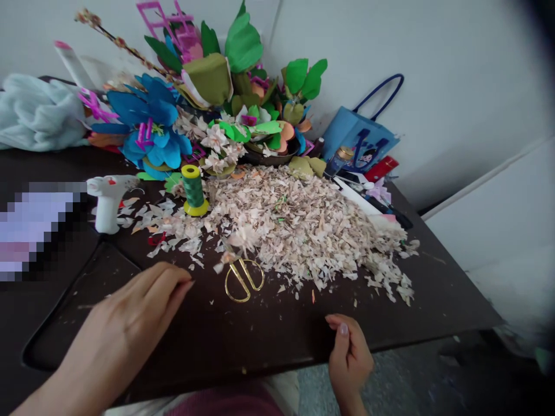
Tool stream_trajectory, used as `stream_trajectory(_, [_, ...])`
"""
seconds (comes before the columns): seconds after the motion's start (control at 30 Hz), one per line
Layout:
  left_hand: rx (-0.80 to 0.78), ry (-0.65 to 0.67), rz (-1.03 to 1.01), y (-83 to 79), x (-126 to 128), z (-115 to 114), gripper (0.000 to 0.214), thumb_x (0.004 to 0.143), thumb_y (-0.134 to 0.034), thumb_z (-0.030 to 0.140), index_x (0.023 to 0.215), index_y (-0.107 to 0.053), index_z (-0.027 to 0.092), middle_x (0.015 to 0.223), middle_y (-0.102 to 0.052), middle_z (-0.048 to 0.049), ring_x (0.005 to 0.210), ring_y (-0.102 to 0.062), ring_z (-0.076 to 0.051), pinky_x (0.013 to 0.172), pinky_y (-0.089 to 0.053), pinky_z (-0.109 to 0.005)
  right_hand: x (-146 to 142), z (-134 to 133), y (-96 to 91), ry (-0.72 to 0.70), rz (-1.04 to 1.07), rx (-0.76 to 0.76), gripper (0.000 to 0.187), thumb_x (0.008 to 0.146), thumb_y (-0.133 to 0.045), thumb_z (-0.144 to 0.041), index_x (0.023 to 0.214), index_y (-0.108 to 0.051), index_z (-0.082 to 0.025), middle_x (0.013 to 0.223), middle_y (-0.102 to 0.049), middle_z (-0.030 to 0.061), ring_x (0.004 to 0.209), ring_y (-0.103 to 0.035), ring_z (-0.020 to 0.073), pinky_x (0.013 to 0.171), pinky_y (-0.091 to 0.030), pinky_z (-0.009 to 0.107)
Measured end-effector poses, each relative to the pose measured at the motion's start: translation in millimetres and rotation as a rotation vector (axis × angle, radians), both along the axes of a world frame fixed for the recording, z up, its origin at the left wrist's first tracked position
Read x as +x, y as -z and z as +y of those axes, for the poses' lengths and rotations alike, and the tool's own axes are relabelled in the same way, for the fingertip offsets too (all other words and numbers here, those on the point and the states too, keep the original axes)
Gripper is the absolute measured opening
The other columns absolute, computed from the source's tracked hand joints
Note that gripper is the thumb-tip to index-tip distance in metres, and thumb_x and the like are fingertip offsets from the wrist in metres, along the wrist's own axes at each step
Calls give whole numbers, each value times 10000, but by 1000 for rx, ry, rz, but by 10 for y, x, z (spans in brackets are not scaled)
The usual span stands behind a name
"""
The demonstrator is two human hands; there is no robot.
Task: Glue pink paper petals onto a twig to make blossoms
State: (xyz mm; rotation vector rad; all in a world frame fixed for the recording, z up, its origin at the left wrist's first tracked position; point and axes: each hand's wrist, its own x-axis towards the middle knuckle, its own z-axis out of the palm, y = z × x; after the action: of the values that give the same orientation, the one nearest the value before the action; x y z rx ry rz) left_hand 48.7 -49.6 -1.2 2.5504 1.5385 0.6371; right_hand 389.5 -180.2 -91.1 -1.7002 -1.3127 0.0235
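Note:
My left hand (134, 315) is over the dark table at the left, back of the hand up, its fingers pressed together and pointing right. Whatever they may hold is hidden. At the table's front edge my right hand (350, 353) is closed, thumb against the curled fingers; I cannot see inside it. Gold-handled scissors (243, 281) lie between the hands, nearer the left, their blades partly covered by pale flower-like pieces (243, 236). Behind them spreads a heap of pale cut scraps (303, 225). A green thread spool (193, 190) with yellow ends stands at its left side.
A white glue gun (107, 202) with a black cord (65, 312) stands at the left beside a blurred-out screen (34, 231). Behind are blue fabric flowers (151, 118), green leaves (243, 43), a small jar (339, 162) and a blue bag (353, 136) against the wall.

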Motion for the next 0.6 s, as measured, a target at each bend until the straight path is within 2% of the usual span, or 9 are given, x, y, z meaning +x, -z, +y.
stream_trajectory(0.1, [71,-33,192,-28,-39,233,344,966,-223,361,883,-524,218,807,-603,-51,690,-620,-225,598,-485,-355,-2,1,-14,1,-4,-2,218,942,-418,-186,927,-635,-171,864,-638,64,809,-594,175,717,-483,309])
stream_trajectory(0.23, [76,11,374,113,-68,351,334,943,-218,222,883,-545,189,815,-597,-76,735,-620,-246,644,-515,-376,1,8,-13,7,-12,0,226,945,-419,-207,910,-638,-165,849,-643,72,797,-597,181,707,-486,314])
stream_trajectory(0.4, [-37,33,439,268,-115,323,291,910,-280,133,923,-567,174,899,-599,-92,797,-613,-246,700,-528,-377,14,-4,22,14,10,-22,247,951,-407,-228,908,-640,-157,852,-647,86,792,-604,193,702,-493,332])
stream_trajectory(0.6, [-69,8,400,236,-119,358,315,904,-276,129,891,-588,173,931,-601,-105,816,-623,-265,690,-526,-391,19,20,-57,33,108,-56,245,954,-420,-259,894,-637,-162,849,-642,74,719,-586,167,658,-482,302])
